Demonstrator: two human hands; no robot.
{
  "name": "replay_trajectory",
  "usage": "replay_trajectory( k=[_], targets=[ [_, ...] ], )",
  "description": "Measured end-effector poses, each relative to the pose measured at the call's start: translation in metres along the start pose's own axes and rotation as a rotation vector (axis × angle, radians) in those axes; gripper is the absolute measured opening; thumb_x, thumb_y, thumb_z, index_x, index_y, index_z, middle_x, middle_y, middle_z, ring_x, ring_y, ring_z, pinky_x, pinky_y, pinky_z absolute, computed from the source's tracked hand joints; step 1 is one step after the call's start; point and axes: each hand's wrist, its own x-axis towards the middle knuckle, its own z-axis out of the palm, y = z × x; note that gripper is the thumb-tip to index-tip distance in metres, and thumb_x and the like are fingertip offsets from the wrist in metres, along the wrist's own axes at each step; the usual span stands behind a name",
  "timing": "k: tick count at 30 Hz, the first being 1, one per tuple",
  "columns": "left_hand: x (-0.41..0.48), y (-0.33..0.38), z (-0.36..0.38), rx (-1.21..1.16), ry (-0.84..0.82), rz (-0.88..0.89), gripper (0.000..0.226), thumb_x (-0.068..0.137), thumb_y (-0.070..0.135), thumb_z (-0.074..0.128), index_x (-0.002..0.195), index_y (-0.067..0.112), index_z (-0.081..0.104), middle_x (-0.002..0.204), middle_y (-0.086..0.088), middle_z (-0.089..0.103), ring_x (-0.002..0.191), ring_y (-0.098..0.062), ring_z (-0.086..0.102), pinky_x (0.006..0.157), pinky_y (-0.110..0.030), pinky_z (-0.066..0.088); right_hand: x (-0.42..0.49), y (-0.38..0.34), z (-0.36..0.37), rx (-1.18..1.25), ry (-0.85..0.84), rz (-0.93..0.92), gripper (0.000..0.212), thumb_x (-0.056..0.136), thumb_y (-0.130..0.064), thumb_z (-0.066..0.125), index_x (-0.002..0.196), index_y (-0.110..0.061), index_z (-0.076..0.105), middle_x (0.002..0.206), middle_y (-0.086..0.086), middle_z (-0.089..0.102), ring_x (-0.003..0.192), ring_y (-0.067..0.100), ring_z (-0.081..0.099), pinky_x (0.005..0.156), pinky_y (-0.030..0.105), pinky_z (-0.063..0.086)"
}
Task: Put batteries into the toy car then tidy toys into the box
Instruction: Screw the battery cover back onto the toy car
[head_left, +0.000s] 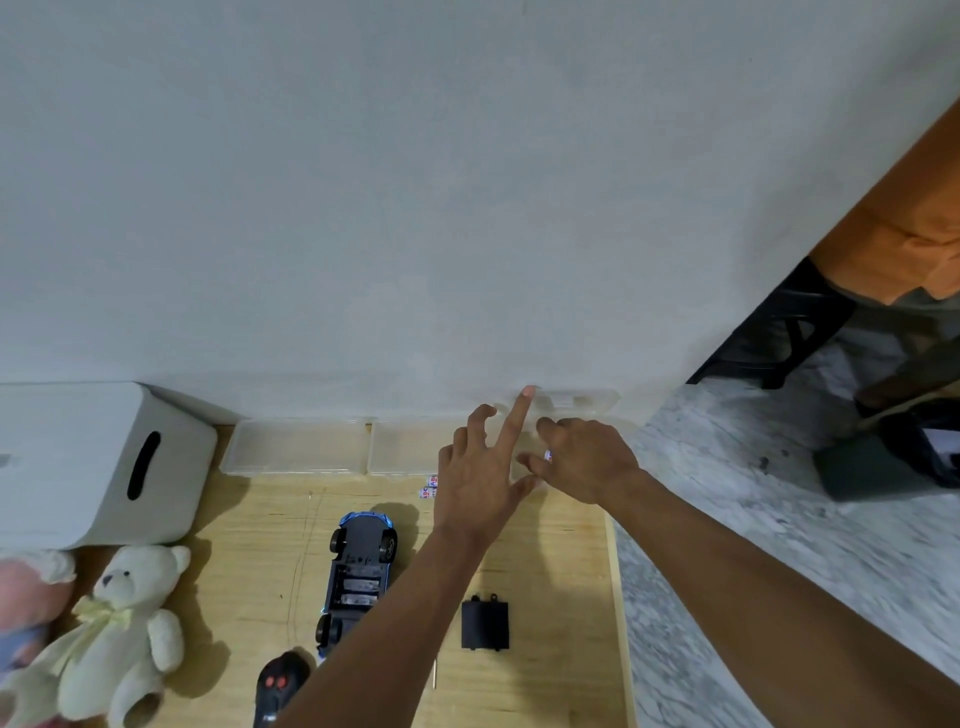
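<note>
The blue toy car (358, 571) lies upside down on the wooden table (550, 686), its battery bay open. The black battery cover (484, 624) lies to its right. Two batteries (428, 487) rest near the clear plastic cases, just left of my left hand. My left hand (480, 475) hovers with fingers spread, the index finger stretched towards the wall. My right hand (584, 457) pinches a small battery (547, 455) beside a clear plastic case (576, 402) that is partly hidden behind both hands.
A white storage box (88, 462) with a slot handle stands at the left. A cream teddy bear (124, 634) and a pink plush (26, 587) lie before it. Two clear cases (301, 444) line the wall. A black remote (278, 686) and a thin screwdriver (434, 675) lie near the front.
</note>
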Motion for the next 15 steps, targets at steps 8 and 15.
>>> replay_trajectory(
  k=[8, 15],
  targets=[
    [0.001, 0.0, -0.003, 0.012, -0.005, 0.011, 0.106, 0.092, 0.068, 0.06, 0.151, 0.053, -0.027, 0.157, 0.001, 0.025, 0.123, -0.021, 0.049, 0.102, -0.04, 0.045, -0.003, 0.005, -0.004, 0.075, 0.03, 0.022, 0.041, 0.097, -0.056, 0.041, 0.099, -0.016, 0.048, 0.089, 0.005, 0.069, 0.077, 0.029, 0.066, 0.067, 0.035, 0.049],
    [-0.001, 0.002, -0.004, 0.005, -0.01, 0.011, 0.109, 0.091, 0.069, 0.061, 0.149, 0.054, -0.029, 0.158, 0.001, 0.026, 0.123, -0.021, 0.049, 0.103, -0.04, 0.044, -0.009, 0.011, -0.013, 0.196, -0.062, 0.045, 0.02, 0.091, -0.033, 0.049, 0.106, -0.023, 0.04, 0.088, -0.005, 0.059, 0.073, 0.025, 0.055, 0.063, 0.033, 0.037]
  ],
)
